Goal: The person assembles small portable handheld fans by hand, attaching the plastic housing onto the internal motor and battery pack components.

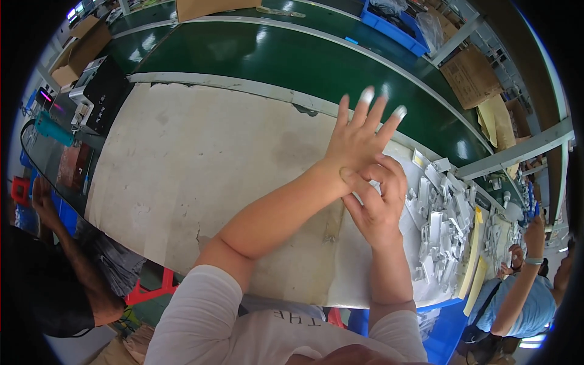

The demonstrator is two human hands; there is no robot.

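Note:
My left hand (359, 140) is raised over the right part of the worktable, its fingers spread and nothing in them. White coverings (367, 95) sit on some of its fingertips. My right hand (380, 204) reaches up to the left wrist, its thumb and bent fingers pressed against the wrist and the edge of the left hand. Whether anything small lies under those fingertips is hidden. Close by on the right, a heap of white and clear plastic pieces (438, 231) lies on the white sheet of the table.
The beige-covered worktable (213, 152) borders a green conveyor belt (292, 67). A black machine (100, 97) and a teal power tool (55, 128) stand left. A blue bin (398, 27) and cardboard box (470, 76) are at the far right. Co-workers sit on both sides.

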